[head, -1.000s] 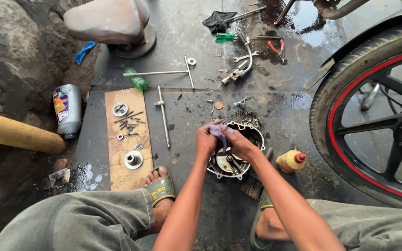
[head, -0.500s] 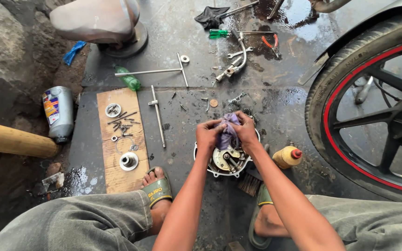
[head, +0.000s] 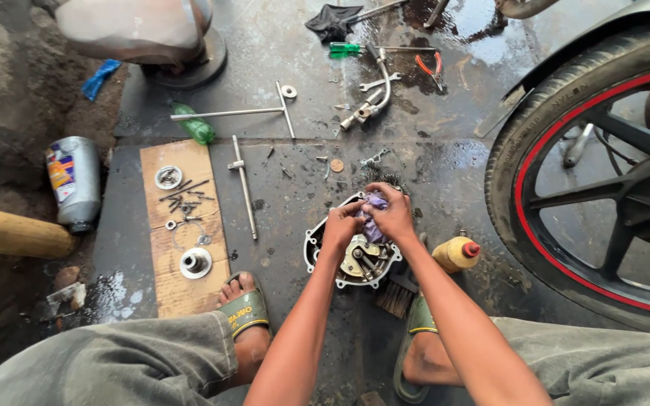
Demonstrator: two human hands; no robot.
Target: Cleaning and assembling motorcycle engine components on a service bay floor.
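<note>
both hands, left [head: 340, 225] and right [head: 393, 214], pinch a purple rag [head: 374, 218] between closed fingers and press it into the engine cover [head: 351, 259], which lies open side up on the wet floor [head: 445, 162] between the feet, likely so it sits steady. screws and small parts rest on a board [head: 182, 225] well to the left, seemingly to keep them off the floor.

Wet, oil-stained concrete floor [head: 445, 150] in daylight, a flat wooden board [head: 182, 225] lying on it, rough rock [head: 1, 98] at one side, a motorcycle wheel [head: 596, 180] opposite.
</note>
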